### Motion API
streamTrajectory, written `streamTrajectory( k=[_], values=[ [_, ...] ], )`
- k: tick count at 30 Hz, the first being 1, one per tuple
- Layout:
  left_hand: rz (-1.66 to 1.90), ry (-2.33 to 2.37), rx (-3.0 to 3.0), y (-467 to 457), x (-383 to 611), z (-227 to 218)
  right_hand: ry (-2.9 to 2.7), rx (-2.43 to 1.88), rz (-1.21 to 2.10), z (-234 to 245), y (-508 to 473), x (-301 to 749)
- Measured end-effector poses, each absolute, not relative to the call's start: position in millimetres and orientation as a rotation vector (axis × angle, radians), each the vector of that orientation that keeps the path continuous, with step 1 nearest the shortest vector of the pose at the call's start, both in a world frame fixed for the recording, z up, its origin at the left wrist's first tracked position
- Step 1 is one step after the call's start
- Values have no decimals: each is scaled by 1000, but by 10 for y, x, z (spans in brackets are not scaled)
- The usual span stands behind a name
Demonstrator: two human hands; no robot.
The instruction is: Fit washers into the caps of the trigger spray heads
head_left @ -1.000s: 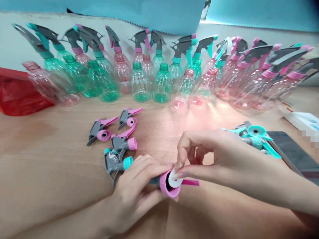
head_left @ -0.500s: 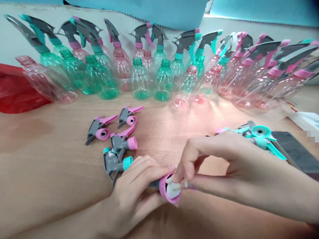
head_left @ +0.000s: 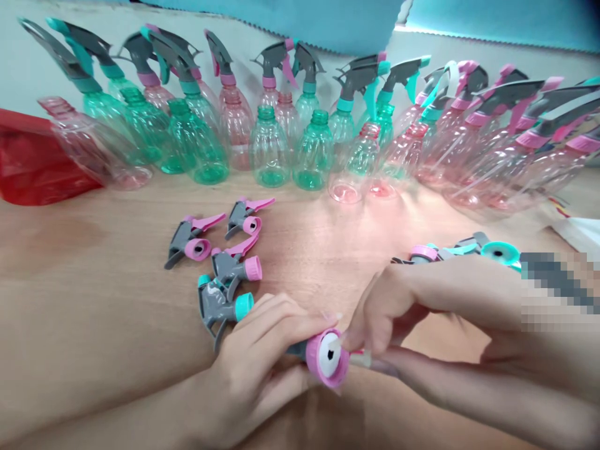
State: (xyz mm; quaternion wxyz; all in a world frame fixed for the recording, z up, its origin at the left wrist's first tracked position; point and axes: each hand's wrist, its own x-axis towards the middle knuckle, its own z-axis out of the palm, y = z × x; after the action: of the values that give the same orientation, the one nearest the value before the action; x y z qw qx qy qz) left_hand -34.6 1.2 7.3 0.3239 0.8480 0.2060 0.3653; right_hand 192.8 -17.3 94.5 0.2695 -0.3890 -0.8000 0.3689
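Note:
My left hand (head_left: 262,350) is closed around a grey trigger spray head, mostly hidden under the fingers. Its pink collar (head_left: 315,362) sticks out to the right, open side toward me. Inside the collar sits a white washer (head_left: 327,362) with a dark hole at its centre. My right hand (head_left: 389,319) is curled at the collar's right side, the index fingertip on the washer's upper edge and the thumb tip beside the rim. Left of my left hand lies a loose spray head with a teal collar (head_left: 244,306), and beyond it one with a pink collar (head_left: 253,268).
Two more pink-collared spray heads (head_left: 197,249) lie further back. Others, including a teal-collared one (head_left: 500,253), are behind my right hand. Several pink and green bottles (head_left: 313,153) line the wall, many with spray heads on. A red bag (head_left: 42,162) lies far left.
The white washer, tilted under my right fingertips before, now sits flatter inside the pink collar with its hole showing. My right fingers have drawn slightly to the right.

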Motion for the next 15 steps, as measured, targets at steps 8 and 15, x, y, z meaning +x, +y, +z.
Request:
streamTrajectory(
  k=[8, 15],
  values=[
    [953, 571, 2253, 12, -327, 78, -2220, -1230, 946, 917, -228, 1892],
    [972, 554, 2277, 26, -324, 93, -2267, -1147, 801, 870, -224, 1851]
  ],
)
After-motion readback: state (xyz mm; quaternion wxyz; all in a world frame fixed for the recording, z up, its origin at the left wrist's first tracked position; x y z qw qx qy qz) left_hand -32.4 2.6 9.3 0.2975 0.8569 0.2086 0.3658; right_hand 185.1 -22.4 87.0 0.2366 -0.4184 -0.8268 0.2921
